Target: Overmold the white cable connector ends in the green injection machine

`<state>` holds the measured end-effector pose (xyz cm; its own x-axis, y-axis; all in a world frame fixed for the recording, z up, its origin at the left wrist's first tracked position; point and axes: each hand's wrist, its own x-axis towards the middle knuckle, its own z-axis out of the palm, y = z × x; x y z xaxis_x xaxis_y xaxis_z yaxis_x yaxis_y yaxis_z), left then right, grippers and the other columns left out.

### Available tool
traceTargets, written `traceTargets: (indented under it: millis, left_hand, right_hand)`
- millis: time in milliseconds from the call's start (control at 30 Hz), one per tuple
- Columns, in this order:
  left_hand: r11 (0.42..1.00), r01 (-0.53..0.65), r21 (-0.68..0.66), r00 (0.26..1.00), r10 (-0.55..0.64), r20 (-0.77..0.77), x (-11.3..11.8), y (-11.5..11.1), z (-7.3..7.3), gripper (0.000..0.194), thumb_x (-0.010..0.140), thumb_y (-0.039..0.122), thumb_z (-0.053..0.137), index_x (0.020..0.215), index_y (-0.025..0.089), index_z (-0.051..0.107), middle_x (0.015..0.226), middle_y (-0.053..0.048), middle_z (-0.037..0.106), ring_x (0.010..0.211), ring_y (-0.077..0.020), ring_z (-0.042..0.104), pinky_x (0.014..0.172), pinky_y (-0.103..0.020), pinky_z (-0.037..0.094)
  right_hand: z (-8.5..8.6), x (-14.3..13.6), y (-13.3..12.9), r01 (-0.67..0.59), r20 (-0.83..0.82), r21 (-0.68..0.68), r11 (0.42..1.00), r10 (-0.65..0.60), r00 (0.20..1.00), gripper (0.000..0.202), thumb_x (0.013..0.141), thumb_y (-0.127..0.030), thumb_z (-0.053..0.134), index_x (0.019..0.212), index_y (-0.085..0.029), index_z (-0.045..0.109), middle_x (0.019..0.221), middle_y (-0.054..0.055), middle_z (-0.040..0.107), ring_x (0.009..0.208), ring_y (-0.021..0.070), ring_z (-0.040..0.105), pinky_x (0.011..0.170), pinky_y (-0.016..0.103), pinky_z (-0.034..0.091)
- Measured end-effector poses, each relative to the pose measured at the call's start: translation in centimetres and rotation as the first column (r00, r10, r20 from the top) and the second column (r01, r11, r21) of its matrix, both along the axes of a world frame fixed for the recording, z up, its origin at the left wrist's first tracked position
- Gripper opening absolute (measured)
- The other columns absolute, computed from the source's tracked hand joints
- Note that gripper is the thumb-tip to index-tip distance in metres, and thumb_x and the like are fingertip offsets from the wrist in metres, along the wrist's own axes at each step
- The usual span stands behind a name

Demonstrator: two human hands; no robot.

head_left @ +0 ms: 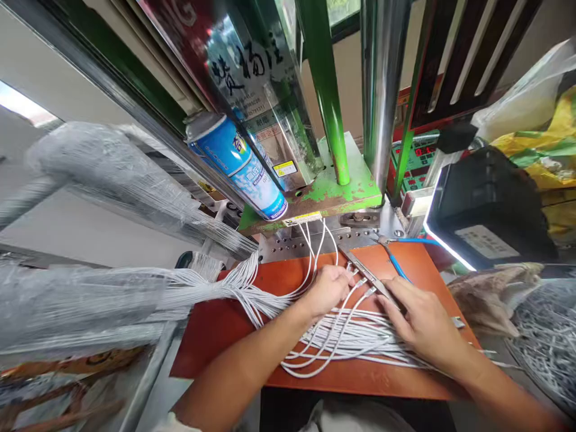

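Potentially, uneven tilting of the metal bar (365, 271), gripped by the right fingers (395, 295), dislodges the plugs (362, 282) while left fingers (339, 276) pinch one.

A blue and white spray can (240, 168) stands at the edge of a green metal plate (360, 180). At the far side of the orange surface (423, 270) lie blue-handled pliers (394, 261). To the right there is a black lamp (490, 207), whose border shines white, and beyond it a control panel (416, 159) with red digits, near a crumpled yellow bag (558, 132).
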<state>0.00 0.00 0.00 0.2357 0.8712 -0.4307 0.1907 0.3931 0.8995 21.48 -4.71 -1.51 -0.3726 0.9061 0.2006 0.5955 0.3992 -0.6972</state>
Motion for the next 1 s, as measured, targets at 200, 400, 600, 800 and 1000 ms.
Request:
traceTargets:
  millis: [200, 400, 600, 800, 1000]
  left_hand:
    - [0.999, 0.040, 0.010, 0.998, -0.040, 0.038, 0.3, 0.1, 0.5, 0.034, 0.087, 0.045, 0.059, 0.075, 0.013, 0.061, 0.046, 0.009, 0.034, 0.041, -0.0042, 0.023, 0.045, -0.021, 0.014]
    - [0.994, 0.096, -0.055, 0.995, -0.097, -0.017, -1.1, 1.1, 0.9, 0.037, 0.090, 0.049, 0.057, 0.085, 0.013, 0.062, 0.054, 0.000, 0.059, 0.039, -0.0104, 0.050, 0.043, -0.020, 0.034]
    - [0.995, -0.073, 0.060, 0.987, 0.081, -0.141, -3.8, 1.7, 1.0, 0.023, 0.097, 0.040, 0.050, 0.097, 0.018, 0.055, 0.050, 0.010, 0.049, 0.033, -0.0045, 0.036, 0.040, -0.015, 0.026]
    - [0.998, 0.054, -0.045, 0.990, -0.060, -0.131, -3.0, 1.4, 1.3, 0.017, 0.090, 0.029, 0.056, 0.081, 0.016, 0.061, 0.051, 0.004, 0.056, 0.033, -0.0070, 0.040, 0.037, -0.017, 0.026]
    - [0.997, 0.075, -0.019, 0.988, -0.077, -0.135, -1.9, 2.1, 1.3, 0.020, 0.089, 0.023, 0.053, 0.074, 0.014, 0.062, 0.047, 0.006, 0.047, 0.038, -0.0045, 0.035, 0.044, -0.017, 0.026]
  right_hand:
    - [0.3, 0.4, -0.1, -0.006, -0.037, -0.033, 0.999, 0.005, 0.999, 0.021, 0.107, -0.039, 0.044, 0.102, -0.025, 0.059, 0.095, 0.004, 0.065, 0.084, 0.0216, 0.061, 0.073, 0.035, 0.041]
    - [-0.2, 0.2, -0.1, 0.070, 0.006, 0.046, 0.997, -0.070, 0.998, 0.024, 0.107, -0.040, 0.044, 0.107, -0.025, 0.062, 0.095, 0.006, 0.067, 0.082, 0.0225, 0.064, 0.074, 0.035, 0.046]
    - [-0.2, 0.1, -0.2, 0.096, 0.030, 0.087, 0.992, -0.099, 0.995, 0.024, 0.106, -0.039, 0.044, 0.110, -0.025, 0.063, 0.097, 0.005, 0.069, 0.084, 0.0226, 0.066, 0.075, 0.035, 0.048]
    - [0.4, 0.1, 0.0, 0.088, 0.041, 0.098, 0.991, -0.092, 0.995, 0.023, 0.106, -0.038, 0.045, 0.106, -0.025, 0.064, 0.092, 0.006, 0.068, 0.078, 0.0224, 0.064, 0.071, 0.035, 0.046]
    - [0.2, 0.2, -0.1, 0.001, 0.019, 0.025, 1.000, -0.002, 1.000, 0.019, 0.107, -0.036, 0.045, 0.105, -0.024, 0.059, 0.093, 0.003, 0.063, 0.078, 0.0189, 0.059, 0.071, 0.034, 0.041]
